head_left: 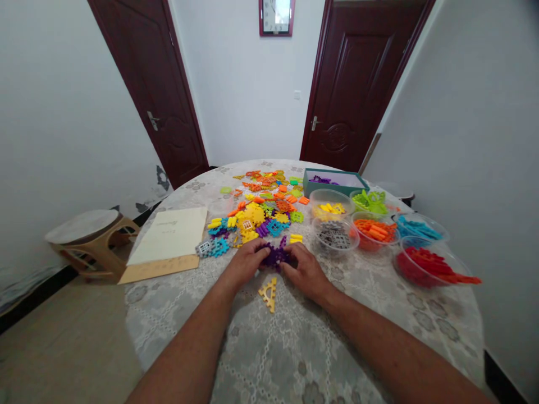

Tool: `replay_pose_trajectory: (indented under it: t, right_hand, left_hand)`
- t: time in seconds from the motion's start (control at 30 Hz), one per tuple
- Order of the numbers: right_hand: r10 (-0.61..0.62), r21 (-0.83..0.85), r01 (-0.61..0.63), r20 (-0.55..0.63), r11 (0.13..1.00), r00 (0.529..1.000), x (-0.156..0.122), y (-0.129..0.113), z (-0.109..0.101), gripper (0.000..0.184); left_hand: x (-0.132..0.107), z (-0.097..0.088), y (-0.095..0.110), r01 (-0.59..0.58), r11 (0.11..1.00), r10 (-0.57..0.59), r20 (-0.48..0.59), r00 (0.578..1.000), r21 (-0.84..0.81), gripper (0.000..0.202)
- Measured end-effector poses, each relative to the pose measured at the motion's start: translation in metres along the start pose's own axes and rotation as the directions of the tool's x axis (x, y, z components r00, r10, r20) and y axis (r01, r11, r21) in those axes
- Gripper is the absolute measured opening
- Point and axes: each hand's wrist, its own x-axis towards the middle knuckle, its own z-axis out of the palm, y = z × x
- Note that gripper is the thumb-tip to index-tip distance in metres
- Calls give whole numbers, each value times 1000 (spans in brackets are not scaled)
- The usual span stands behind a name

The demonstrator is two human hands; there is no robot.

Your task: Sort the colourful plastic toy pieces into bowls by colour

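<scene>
Purple pieces (pixel 275 256), dark and knobbly-edged

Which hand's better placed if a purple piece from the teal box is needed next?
Probably the right hand: the teal box stands ahead on its side, farther from the left hand. Both hands grip the dark purple plastic, so the left would likely have to hold it alone.

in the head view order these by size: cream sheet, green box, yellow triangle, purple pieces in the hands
1. Cream sheet
2. Green box
3. Unranked: purple pieces, partly covered, and yellow triangle look close in size.
</scene>
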Motion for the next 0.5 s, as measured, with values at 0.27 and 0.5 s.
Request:
replay_pose_trajectory:
  t: [0.27, 0.5]
  right_hand:
    - [283, 243, -260, -65, 935, 957, 5, 10, 0, 20]
    - [445, 561, -386, 35, 732, 895, 11, 24, -6, 22]
  left_hand:
    - [8, -4, -12, 81, 974, -128, -219, 967, -212, 24]
    - [11, 0, -15, 75, 962, -158, -306, 939, -264, 29]
